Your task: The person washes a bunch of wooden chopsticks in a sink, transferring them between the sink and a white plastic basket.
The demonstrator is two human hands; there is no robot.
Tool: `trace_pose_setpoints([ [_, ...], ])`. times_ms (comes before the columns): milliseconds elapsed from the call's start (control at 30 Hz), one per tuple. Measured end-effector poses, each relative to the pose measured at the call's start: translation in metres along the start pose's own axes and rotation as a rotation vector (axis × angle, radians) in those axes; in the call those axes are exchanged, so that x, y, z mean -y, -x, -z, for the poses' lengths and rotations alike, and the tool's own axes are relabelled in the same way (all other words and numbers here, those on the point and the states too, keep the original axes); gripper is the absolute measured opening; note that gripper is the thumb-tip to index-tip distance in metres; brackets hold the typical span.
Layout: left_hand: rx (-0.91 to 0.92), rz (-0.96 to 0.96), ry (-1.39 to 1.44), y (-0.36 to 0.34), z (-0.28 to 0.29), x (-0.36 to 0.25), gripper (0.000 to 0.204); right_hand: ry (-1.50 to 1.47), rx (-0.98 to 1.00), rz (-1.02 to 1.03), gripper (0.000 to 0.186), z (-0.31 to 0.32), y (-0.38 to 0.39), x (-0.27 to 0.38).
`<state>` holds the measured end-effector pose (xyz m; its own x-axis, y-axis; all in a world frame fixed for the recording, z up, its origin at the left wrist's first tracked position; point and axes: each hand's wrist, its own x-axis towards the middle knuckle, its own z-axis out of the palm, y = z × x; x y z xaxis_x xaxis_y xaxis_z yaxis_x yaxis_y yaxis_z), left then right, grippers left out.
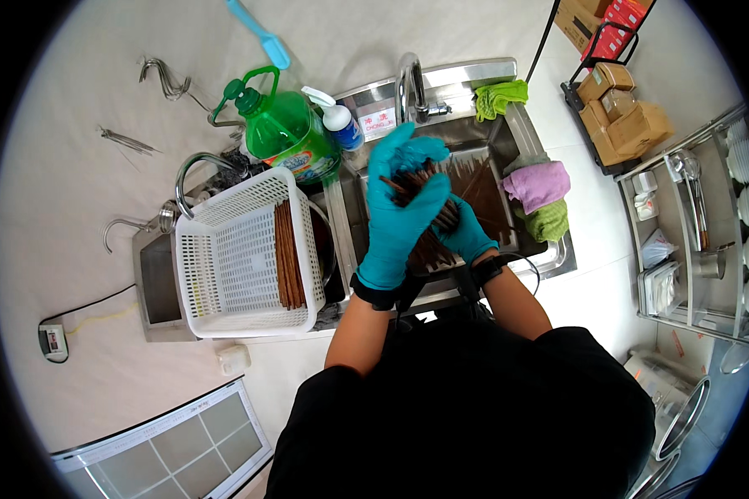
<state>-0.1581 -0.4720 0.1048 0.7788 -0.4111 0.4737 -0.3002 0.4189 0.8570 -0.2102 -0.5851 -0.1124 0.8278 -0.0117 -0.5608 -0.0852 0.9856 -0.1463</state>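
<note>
Rubbing a bundle of dark wooden chopsticks (429, 212) between both palms over the sink (520, 125). Both hands wear teal rubber gloves. My left hand (399, 200) lies flat on top of the bundle, fingers stretched toward the tap (409, 83). My right hand (466, 233) sits underneath, cupped against the sticks. The hands are pressed together with the bundle sandwiched between them; stick tips poke out on both sides.

More chopsticks (483, 183) lie in the sink basin, beyond my hands. I cannot tell whether water runs from the tap.

Left of the sink: a white plastic basket (225, 266), with a row of chopsticks (289, 254) laid side by side along its right wall. The basket rests over a second basin.

Behind the basket, near the sink's back left corner: a large green jug (287, 133) with a handle, and a white pump bottle (337, 112) just beside it.

On the sink's back rim, right of the tap: a bright green cloth (499, 96). On its right rim: a pink cloth (541, 183), with another green cloth (549, 223) touching it on the near side.

Well right of the sink: a metal rack (691, 241), and cardboard boxes (620, 112) on a cart.
</note>
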Motion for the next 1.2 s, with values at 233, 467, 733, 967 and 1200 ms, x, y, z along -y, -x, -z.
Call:
trace_pose_setpoints([
  [233, 0.003, 0.013, 0.151, -0.005, 0.002, -0.006, 0.032, 0.022, -0.079, 0.037, 0.016, 0.004, -0.001, -0.002],
  [467, -0.079, 0.075, 0.189, -0.006, -0.004, -0.01, 0.029, -0.036, -0.126, 0.123, 0.019, 0.005, 0.006, 0.007],
  [733, -0.199, 0.067, 0.062, 0.002, 0.004, 0.0, 0.034, 0.078, -0.11, 0.196, 0.026, 0.001, 0.018, 0.018],
  [967, -0.315, 0.164, 0.163, 0.0, 0.006, -0.007, 0.035, 0.047, -0.101, 0.298, 0.021, 0.009, 0.016, 0.019],
  [1200, 0.115, 0.241, -0.061, -0.006, 0.009, -0.023, 0.039, -0.018, -0.197, 0.163, 0.019, 0.024, 0.006, 0.011],
])
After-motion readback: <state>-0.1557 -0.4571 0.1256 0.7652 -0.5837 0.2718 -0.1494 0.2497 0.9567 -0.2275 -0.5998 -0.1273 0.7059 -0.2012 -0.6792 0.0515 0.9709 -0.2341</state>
